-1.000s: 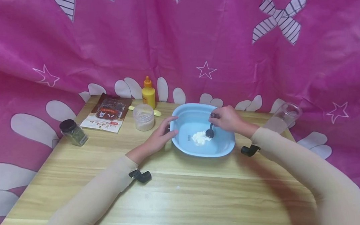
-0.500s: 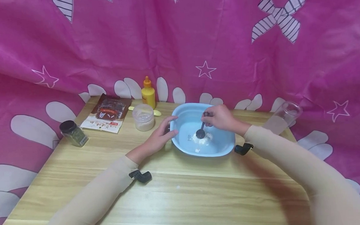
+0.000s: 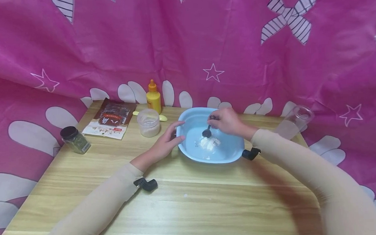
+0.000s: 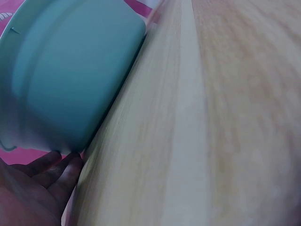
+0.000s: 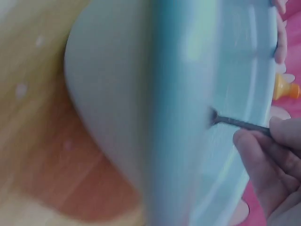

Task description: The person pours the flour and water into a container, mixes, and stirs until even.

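Right hand point(image 3: 227, 122) pinches the handle of a small black spoon point(image 3: 206, 132), its bowl over the white powder point(image 3: 209, 143) inside the blue basin point(image 3: 192, 153) at table centre. Left hand point(image 3: 165, 141) rests on the basin's left rim, fingers fairly straight, thumb over the edge; grip probably loose, wrist view blurred. Far left of the basin: lidded plastic tub point(image 3: 148, 122), yellow squeeze bottle point(image 3: 154, 97), spice packet point(image 3: 110, 118), dark-capped jar point(image 3: 74, 139). Clear cup point(image 3: 294, 121) lies far right.

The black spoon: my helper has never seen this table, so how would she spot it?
Find the light blue basin on the wooden table. Over the white powder inside it, the right hand pinches a short spoon. It is the only black utensil there.
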Demonstrator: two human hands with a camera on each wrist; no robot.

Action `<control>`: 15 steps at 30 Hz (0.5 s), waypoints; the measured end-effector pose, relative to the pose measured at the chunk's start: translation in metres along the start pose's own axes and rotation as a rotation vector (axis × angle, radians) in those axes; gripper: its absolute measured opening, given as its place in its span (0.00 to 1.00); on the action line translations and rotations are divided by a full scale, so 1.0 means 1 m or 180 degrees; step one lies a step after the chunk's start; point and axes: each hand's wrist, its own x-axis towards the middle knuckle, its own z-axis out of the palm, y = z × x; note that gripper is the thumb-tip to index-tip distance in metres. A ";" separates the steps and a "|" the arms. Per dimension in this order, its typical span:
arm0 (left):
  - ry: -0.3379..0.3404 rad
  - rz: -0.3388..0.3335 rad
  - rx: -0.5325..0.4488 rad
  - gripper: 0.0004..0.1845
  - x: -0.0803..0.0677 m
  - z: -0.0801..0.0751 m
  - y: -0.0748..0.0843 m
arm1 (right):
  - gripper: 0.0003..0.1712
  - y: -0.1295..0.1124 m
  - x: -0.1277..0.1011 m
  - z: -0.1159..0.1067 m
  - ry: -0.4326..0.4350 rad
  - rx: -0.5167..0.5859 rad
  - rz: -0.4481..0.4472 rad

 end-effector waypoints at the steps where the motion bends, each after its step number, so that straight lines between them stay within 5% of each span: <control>1: -0.0001 0.0001 0.0000 0.32 0.000 0.000 0.000 | 0.07 0.001 -0.001 -0.001 0.0024 -0.0075 0.0010; 6: -0.0008 -0.0021 0.0030 0.32 0.000 -0.001 -0.001 | 0.07 0.003 -0.008 -0.008 -0.0078 -0.0254 0.0105; 15: -0.0002 -0.0036 0.0039 0.32 0.000 0.000 0.001 | 0.05 -0.013 -0.016 -0.005 -0.0608 0.0422 -0.0133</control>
